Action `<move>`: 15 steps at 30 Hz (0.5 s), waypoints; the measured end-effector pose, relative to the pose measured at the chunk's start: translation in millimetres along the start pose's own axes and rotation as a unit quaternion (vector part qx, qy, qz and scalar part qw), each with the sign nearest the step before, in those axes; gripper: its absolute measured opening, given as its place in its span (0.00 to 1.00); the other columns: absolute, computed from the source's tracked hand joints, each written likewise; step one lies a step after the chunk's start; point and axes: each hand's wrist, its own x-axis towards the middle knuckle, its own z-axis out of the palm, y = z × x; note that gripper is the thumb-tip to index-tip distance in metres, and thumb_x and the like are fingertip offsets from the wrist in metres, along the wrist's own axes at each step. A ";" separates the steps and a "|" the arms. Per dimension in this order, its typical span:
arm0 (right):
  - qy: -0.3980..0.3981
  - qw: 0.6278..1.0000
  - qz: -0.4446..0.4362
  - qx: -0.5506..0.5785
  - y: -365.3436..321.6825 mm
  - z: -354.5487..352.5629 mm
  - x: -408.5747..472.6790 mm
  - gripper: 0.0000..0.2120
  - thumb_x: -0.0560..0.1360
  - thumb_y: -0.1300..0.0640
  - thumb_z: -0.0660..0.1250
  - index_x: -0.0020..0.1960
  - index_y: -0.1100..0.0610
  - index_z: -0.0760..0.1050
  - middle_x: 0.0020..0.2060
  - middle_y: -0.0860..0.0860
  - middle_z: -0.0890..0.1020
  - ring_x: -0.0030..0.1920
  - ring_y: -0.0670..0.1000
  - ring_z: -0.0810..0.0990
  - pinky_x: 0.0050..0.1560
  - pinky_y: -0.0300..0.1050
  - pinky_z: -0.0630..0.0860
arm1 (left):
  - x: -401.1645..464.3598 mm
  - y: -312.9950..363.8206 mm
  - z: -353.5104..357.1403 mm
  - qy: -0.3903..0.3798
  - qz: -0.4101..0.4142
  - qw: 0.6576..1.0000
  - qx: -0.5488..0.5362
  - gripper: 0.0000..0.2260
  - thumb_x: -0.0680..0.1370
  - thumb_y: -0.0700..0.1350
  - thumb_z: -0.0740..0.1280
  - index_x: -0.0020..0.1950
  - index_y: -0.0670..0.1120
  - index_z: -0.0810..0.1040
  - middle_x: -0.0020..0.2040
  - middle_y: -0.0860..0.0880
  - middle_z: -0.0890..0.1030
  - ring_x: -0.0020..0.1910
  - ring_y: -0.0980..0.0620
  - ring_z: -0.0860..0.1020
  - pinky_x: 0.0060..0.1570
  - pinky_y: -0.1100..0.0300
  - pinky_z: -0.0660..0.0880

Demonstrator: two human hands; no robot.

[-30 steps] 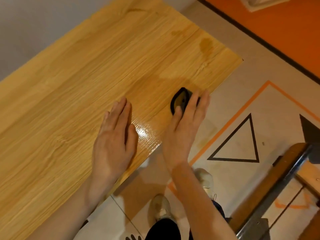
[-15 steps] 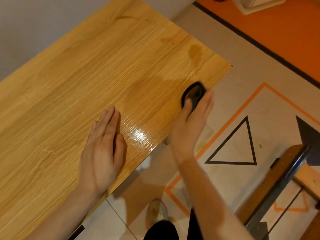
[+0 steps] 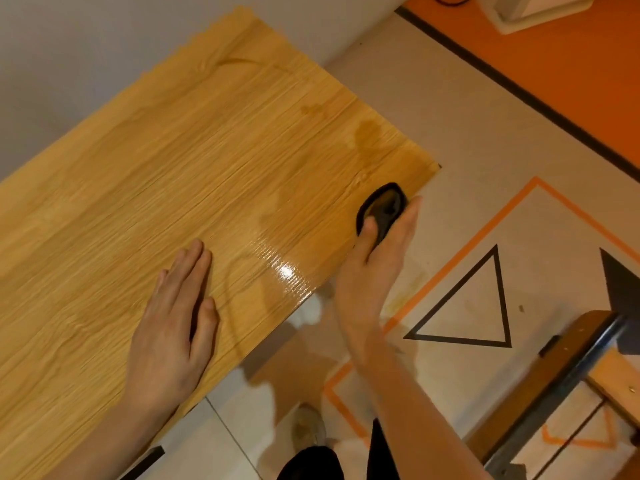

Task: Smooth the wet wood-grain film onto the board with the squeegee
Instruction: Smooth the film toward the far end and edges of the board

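A long board covered in glossy wood-grain film (image 3: 180, 174) runs diagonally from lower left to its right end. Damp dark patches mark the film near the far right corner, and a bright wet glare sits near the front edge. My right hand (image 3: 374, 268) holds a small black squeegee (image 3: 382, 206) between thumb and fingers, pressing it on the film close to the board's right end. My left hand (image 3: 173, 320) lies flat on the film, fingers straight and together, to the left of the glare.
Grey floor with orange tape lines (image 3: 460, 244) and a black triangle outline (image 3: 467, 306) lies right of the board. A wood and metal frame (image 3: 571, 382) stands at lower right. My shoe (image 3: 308, 427) shows below the board edge. A white wall borders the board's far side.
My right hand has slid the squeegee along the film toward the board's right end. My left hand has shifted a little left on the film, staying flat.
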 end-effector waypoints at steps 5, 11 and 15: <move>0.034 0.997 -0.030 -0.065 0.7 -14.4 74.5 0.28 0.84 0.61 0.53 0.79 0.58 0.43 0.79 0.54 0.47 0.78 0.48 0.46 0.72 0.25 0.47 | 0.6 4.1 -1.9 -0.004 -0.018 0.999 -0.026 0.25 0.85 0.51 0.52 0.81 0.45 0.62 0.82 0.51 0.61 0.81 0.56 0.56 0.81 0.56 0.49; -0.087 0.902 -0.247 -0.343 26.8 -16.9 -9.6 0.39 0.75 0.71 0.68 0.78 0.61 0.50 0.78 0.61 0.51 0.79 0.60 0.48 0.74 0.60 0.62 | 27.4 29.1 -1.8 0.012 -0.002 0.998 -0.056 0.24 0.85 0.49 0.53 0.80 0.44 0.63 0.82 0.53 0.61 0.82 0.55 0.55 0.81 0.57 0.46; -0.122 0.879 -0.221 -0.406 13.4 -40.5 47.3 0.31 0.79 0.66 0.60 0.78 0.61 0.51 0.78 0.60 0.52 0.78 0.59 0.46 0.77 0.58 0.51 | 69.2 47.3 14.1 0.034 -0.037 0.998 -0.031 0.26 0.86 0.51 0.53 0.82 0.43 0.58 0.83 0.49 0.57 0.83 0.53 0.52 0.81 0.58 0.43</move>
